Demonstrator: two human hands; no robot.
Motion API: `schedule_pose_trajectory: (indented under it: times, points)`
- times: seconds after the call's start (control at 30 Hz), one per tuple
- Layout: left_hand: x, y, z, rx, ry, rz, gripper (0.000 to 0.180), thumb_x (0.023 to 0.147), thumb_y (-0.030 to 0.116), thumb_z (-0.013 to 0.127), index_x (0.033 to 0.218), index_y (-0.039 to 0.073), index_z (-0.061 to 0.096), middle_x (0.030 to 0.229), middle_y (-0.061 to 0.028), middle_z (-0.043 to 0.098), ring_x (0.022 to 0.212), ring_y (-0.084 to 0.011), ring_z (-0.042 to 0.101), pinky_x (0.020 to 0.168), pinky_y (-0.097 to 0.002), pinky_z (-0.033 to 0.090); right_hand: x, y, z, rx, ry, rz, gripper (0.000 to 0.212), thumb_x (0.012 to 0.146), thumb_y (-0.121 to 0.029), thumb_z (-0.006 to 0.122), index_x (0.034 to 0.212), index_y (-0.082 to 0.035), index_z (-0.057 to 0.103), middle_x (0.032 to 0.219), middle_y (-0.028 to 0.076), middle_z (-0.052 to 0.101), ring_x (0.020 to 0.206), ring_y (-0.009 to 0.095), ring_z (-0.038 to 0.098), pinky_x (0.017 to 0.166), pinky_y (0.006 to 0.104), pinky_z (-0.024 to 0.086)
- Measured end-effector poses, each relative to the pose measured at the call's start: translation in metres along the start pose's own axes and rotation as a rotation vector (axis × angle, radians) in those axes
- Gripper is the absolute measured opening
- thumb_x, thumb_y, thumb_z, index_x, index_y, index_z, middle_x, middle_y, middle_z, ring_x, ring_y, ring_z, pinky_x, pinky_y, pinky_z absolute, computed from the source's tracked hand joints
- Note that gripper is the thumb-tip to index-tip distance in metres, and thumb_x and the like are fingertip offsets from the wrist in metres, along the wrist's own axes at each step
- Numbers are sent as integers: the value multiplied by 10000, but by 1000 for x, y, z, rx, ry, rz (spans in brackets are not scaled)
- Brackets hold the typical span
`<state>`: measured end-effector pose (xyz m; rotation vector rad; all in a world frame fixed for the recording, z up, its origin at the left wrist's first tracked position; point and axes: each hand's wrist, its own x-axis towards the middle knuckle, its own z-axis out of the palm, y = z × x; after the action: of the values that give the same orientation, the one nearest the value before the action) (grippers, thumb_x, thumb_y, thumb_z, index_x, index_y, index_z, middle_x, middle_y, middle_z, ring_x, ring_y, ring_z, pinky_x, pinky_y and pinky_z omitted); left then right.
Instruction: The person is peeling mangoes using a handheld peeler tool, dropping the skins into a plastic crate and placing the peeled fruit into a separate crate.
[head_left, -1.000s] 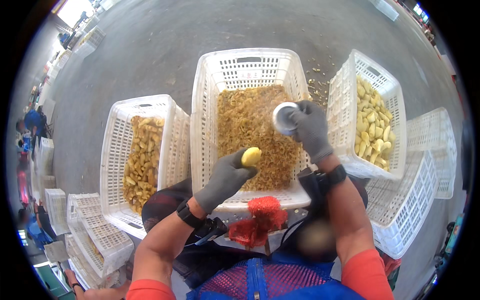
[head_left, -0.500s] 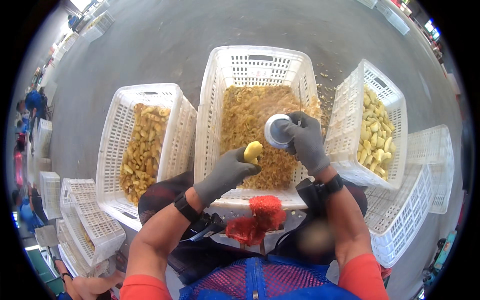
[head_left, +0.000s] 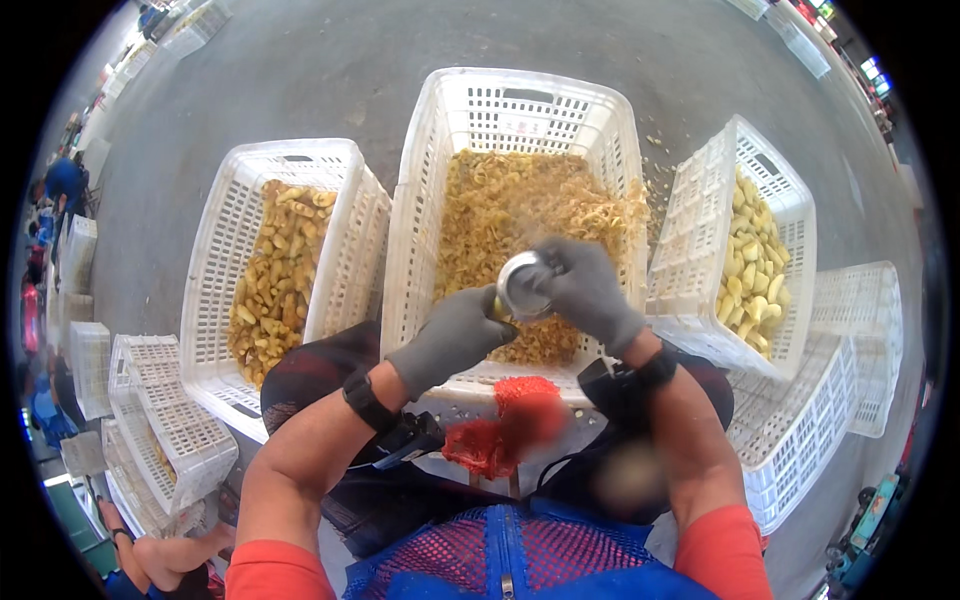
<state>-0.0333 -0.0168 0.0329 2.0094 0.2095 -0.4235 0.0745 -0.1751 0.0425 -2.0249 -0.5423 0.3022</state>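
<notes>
Over the middle white crate (head_left: 412, 250), my left hand (head_left: 452, 336) in a grey glove is closed on a yellow, finger-shaped piece of produce (head_left: 500, 307), mostly hidden by fingers and tool. My gloved right hand (head_left: 594, 292) grips a round, cup-like tool (head_left: 523, 284) with a silver rim. The tool meets the tip of the produce, or comes very close to it. Beneath both hands, yellow-brown peel shavings (head_left: 485, 210) fill much of the crate.
To the left, a white crate (head_left: 343, 240) holds brownish-yellow pieces (head_left: 285, 250). A right crate (head_left: 690, 240) holds smoother, paler yellow pieces (head_left: 750, 260). A red mesh bundle (head_left: 480, 445) lies at the middle crate's near edge. More crates (head_left: 800, 430) stand at right; other people sit at far left.
My hands have come together: the round tool moved left and slightly down onto or close against the produce. Less of the yellow piece shows now. The view has shifted slightly.
</notes>
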Motion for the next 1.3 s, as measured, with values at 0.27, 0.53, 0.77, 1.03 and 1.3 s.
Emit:
schedule_pose_trajectory:
  times: [0.27, 0.53, 0.77, 1.03, 1.3]
  points:
    - [-8, 9, -5, 425, 282, 180, 287, 735, 165, 661, 1007, 103, 593, 804, -135, 626, 764, -317, 619, 652, -379, 485, 2, -33, -31, 340, 32, 333, 169, 763, -124, 598, 864, 0, 651, 694, 109, 637, 584, 145, 609, 529, 292, 479]
    - [-5, -4, -4, -462, 146, 111, 313, 857, 276, 598, 1085, 71, 539, 724, -58, 576, 604, -179, 572, 530, -330, 461, 12, -5, -34, 317, 176, 364, 146, 765, -116, 570, 821, 4, 631, 676, 99, 609, 496, 146, 562, 440, 274, 452]
    - [2, 11, -26, -1227, -102, -69, 623, 913, 563, 336, 1139, 4, 493, 846, -191, 577, 638, -200, 534, 586, -287, 449, 2, -14, -27, 492, 152, 405, 146, 781, -133, 585, 805, 10, 600, 607, 56, 555, 382, 97, 468, 331, 225, 356]
    - [4, 9, -24, -1541, -231, -10, 627, 938, 521, 293, 1179, -41, 429, 1035, -228, 536, 870, -272, 569, 826, -399, 476, 2, -7, -23, 643, 89, 396, 211, 786, -177, 590, 849, 23, 604, 643, 68, 581, 414, 101, 500, 347, 217, 375]
    - [11, 2, -8, -1587, 91, -27, 370, 968, 311, 399, 1104, -33, 418, 1025, -205, 534, 926, -291, 577, 876, -380, 496, -10, -31, -20, 652, -13, 418, 204, 802, -172, 601, 841, 28, 595, 656, 74, 587, 439, 102, 522, 358, 217, 394]
